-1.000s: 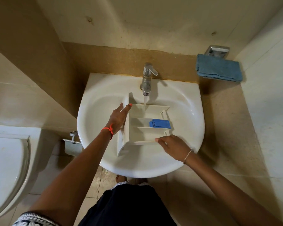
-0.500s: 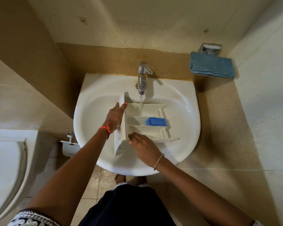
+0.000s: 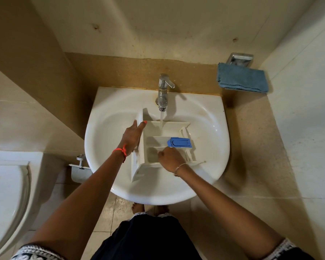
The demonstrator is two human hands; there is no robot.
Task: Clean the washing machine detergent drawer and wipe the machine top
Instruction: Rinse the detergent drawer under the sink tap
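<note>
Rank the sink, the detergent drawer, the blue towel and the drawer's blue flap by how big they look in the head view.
1. sink
2. detergent drawer
3. blue towel, though it sits farther from the camera, so its true size against the drawer is unsure
4. blue flap

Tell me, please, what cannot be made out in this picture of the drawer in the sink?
All in the head view.
Right hand: its back hides the fingertips inside the drawer, so whether they hold anything is unclear.
Drain of the sink: covered by the drawer.
Drawer front: turned away, behind the left hand.
Toilet: cut off by the left edge.
</note>
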